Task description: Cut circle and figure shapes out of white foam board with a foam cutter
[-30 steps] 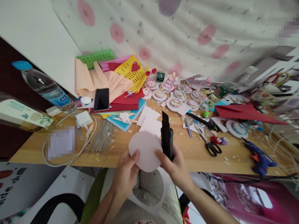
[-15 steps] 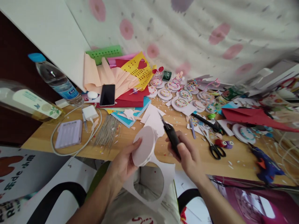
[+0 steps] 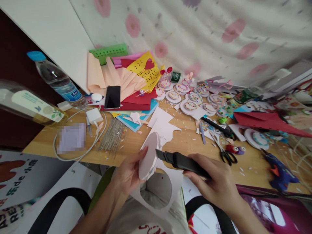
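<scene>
A thick white disc [image 3: 149,152] with a ragged edge is tilted up in my left hand [image 3: 129,167], thumb on its face and fingers behind. My right hand [image 3: 214,178] is wrapped round a black utility knife [image 3: 185,162], its blade pointing left at the disc's right edge. Whether the blade touches the edge I cannot tell. Below the disc hangs a white sheet [image 3: 174,185] with a large round hole; how it joins the disc is hidden. Behind, cut white paper scraps [image 3: 165,125] lie on the wooden table [image 3: 190,143].
To the right are black-handled scissors [image 3: 226,156] and a blue glue gun [image 3: 279,170]. Decorated white discs [image 3: 191,105] crowd the back. On the left sit metal wires [image 3: 113,136], a phone [image 3: 112,97], a white charger [image 3: 94,116] with its cable, and a water bottle [image 3: 58,81].
My right hand has turned the knife from pointing up and away to pointing left, bringing the blade to the disc's edge. My left hand has tilted the disc more edge-on.
</scene>
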Demonstrator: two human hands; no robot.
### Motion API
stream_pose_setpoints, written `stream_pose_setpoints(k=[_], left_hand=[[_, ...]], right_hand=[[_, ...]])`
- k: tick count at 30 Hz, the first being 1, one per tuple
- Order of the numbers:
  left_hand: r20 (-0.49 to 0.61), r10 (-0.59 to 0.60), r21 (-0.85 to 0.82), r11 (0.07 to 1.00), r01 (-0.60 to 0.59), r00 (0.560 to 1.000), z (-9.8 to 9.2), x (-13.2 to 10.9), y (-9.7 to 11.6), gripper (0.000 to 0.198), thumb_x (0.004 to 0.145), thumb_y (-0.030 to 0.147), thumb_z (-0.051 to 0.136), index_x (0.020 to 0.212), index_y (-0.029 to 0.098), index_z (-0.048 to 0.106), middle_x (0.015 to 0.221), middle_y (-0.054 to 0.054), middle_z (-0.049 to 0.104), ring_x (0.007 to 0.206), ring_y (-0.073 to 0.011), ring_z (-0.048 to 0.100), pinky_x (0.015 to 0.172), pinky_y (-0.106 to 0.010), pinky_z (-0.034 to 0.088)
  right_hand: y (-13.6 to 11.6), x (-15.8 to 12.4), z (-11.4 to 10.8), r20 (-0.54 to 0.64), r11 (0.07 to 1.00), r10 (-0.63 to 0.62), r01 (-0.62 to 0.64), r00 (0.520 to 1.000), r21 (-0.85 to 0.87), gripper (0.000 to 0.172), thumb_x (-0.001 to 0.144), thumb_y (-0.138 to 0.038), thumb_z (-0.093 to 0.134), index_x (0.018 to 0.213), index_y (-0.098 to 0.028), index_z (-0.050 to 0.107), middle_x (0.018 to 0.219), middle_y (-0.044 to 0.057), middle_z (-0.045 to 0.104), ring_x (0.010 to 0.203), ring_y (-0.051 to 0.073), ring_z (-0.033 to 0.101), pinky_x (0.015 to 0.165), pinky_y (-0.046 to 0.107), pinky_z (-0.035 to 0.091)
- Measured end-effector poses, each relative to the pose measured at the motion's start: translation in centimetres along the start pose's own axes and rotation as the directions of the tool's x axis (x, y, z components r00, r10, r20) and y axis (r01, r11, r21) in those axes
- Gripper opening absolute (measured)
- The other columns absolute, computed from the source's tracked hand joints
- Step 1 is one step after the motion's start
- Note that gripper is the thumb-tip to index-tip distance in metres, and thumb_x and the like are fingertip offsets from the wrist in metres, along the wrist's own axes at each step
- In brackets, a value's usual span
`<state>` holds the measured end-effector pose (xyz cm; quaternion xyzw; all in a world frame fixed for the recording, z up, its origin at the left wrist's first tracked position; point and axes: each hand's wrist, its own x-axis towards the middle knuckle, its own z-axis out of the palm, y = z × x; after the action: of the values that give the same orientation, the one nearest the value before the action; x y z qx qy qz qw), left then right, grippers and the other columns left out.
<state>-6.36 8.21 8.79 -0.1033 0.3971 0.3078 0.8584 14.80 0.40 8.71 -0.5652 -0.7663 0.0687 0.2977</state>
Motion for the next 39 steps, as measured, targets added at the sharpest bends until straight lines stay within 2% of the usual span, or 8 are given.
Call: stream_pose_setpoints(k=[9,19,24,27,29,33,36,39], left_hand=[[-0.022,-0.044,-0.116,0.992,0.042,0.999,-0.9,1.1,-0.3,0.024,0.098,0.012,0.041,0.104,0.008,0.064,0.061,-0.003,0.068,0.047,-0.0098,0.065,0.043,-0.013,0.051],[0.028,-0.047,-0.018,0.999,0.048,0.998,-2.0,1.9,-0.2,0.022,0.096,0.01,0.046,0.097,0.008,0.068,0.059,-0.003,0.067,0.046,-0.0108,0.065,0.045,-0.016,0.052],[0.107,0.305,0.142,0.937,-0.319,0.946,-2.9,3.4,-0.6,0.016,0.08,0.014,0.072,0.096,0.013,0.069,0.079,-0.004,0.075,0.069,-0.015,0.071,0.065,-0.021,0.057],[0.14,0.691,0.319,0.647,-0.693,0.709,-3.4,3.3,-0.6,0.03,0.068,0.015,0.083,0.095,0.02,0.07,0.087,0.0,0.075,0.083,-0.0157,0.07,0.075,-0.021,0.055],[0.182,0.803,0.44,0.45,-0.777,0.568,-3.8,2.7,-0.4,0.028,0.063,0.009,0.085,0.084,0.022,0.071,0.086,0.001,0.075,0.091,-0.017,0.069,0.08,-0.021,0.054],[0.517,0.577,0.601,0.28,-0.749,0.632,-5.1,2.1,0.0,0.028,0.06,-0.001,0.082,0.072,0.023,0.073,0.097,-0.006,0.077,0.108,-0.0255,0.067,0.104,-0.038,0.047],[0.672,0.355,0.643,0.157,-0.75,0.651,-6.1,2.3,0.0,0.028,0.066,0.0,0.077,0.081,0.024,0.077,0.104,-0.008,0.076,0.117,-0.0277,0.063,0.115,-0.045,0.032],[0.658,0.444,0.618,0.142,-0.773,0.608,-6.4,2.2,-0.4,0.026,0.069,0.004,0.076,0.088,0.022,0.078,0.12,-0.011,0.07,0.132,-0.0272,0.05,0.121,-0.042,0.018]], right_hand=[[0.5,0.3,0.7,-0.059,0.998,0.019,-0.023,0.998,-0.066,0.025,0.09,-0.043,0.06,0.091,-0.018,0.06,0.069,0.004,0.069,0.054,0.015,0.064,0.049,0.023,0.043],[0.7,0.2,0.2,0.224,0.943,0.2,-0.25,0.954,0.221,0.029,0.09,-0.047,0.057,0.086,-0.019,0.063,0.059,-0.001,0.058,0.048,0.011,0.05,0.046,0.023,0.035],[1.4,-0.7,1.5,0.246,0.616,0.431,-0.483,0.868,0.622,0.044,0.093,-0.056,0.044,0.073,-0.019,0.055,0.057,-0.003,0.045,0.046,0.009,0.035,0.042,0.024,0.024],[1.0,-0.6,3.4,0.349,0.278,0.52,-0.54,0.78,0.794,0.041,0.093,-0.057,0.044,0.082,-0.019,0.055,0.05,-0.007,0.039,0.04,0.007,0.022,0.04,0.023,0.016],[0.2,0.0,4.7,0.454,0.059,0.508,-0.555,0.732,0.83,0.038,0.09,-0.057,0.05,0.089,-0.02,0.055,0.047,-0.01,0.036,0.04,0.006,0.017,0.041,0.022,0.015],[-1.7,1.5,6.5,0.62,-0.249,0.484,-0.583,0.617,0.774,0.043,0.078,-0.06,0.066,0.081,-0.021,0.049,0.046,-0.013,0.033,0.039,0.004,0.014,0.039,0.019,0.015],[-2.0,1.8,7.0,0.63,-0.262,0.565,-0.608,0.533,0.75,0.049,0.067,-0.052,0.079,0.068,-0.022,0.04,0.045,-0.013,0.03,0.038,0.002,0.019,0.036,0.017,0.017],[-1.4,1.4,6.7,0.541,-0.178,0.682,-0.606,0.492,0.775,0.046,0.061,-0.045,0.085,0.072,-0.019,0.048,0.049,-0.012,0.035,0.04,0.002,0.023,0.035,0.017,0.019]])
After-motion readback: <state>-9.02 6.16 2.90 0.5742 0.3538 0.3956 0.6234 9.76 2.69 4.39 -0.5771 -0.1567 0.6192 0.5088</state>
